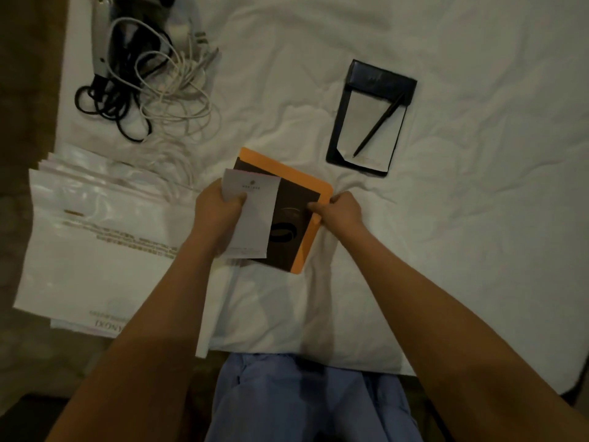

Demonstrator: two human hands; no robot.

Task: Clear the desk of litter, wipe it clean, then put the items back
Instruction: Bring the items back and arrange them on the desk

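I hold a small stack of papers over a white sheet [446,218]. My left hand [220,215] grips a white notepaper [255,218] with a small printed logo, thumb on top. Under it lie a dark brown card [293,224] with a ring-like picture and an orange folder [314,186]. My right hand [341,208] pinches the right edge of the orange folder and the brown card. A black leather notepad holder [371,119] with white paper and a dark pen [379,124] across it lies farther back to the right.
A stack of white plastic bags [95,244] with printed text lies at the left. A tangle of white and black cables [149,81] with a grey device sits at the back left. Blue trousers [302,400] show at the near edge.
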